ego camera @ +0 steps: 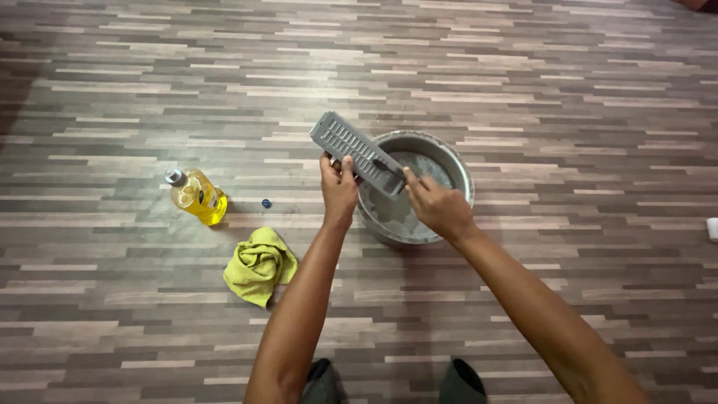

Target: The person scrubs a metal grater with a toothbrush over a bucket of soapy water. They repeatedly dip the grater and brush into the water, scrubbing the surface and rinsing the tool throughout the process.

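Both hands, left hand and right hand, fingers closed, grip a grey slotted grille tilted over a metal basin to catch drips.

The wood-pattern plank floor carries a metal basin, a crumpled yellow-green cloth, a tipped bottle of yellow liquid and 1 small blue cap.

A yellow bottle of liquid lies on its side on the striped wood-look floor, well off to the left of the fingers. A small blue cap sits on the boards between the bottle and the fingers, apart from both. A crumpled yellow-green cloth rests below them and to the left. A white object, cut off, shows at the far right edge.
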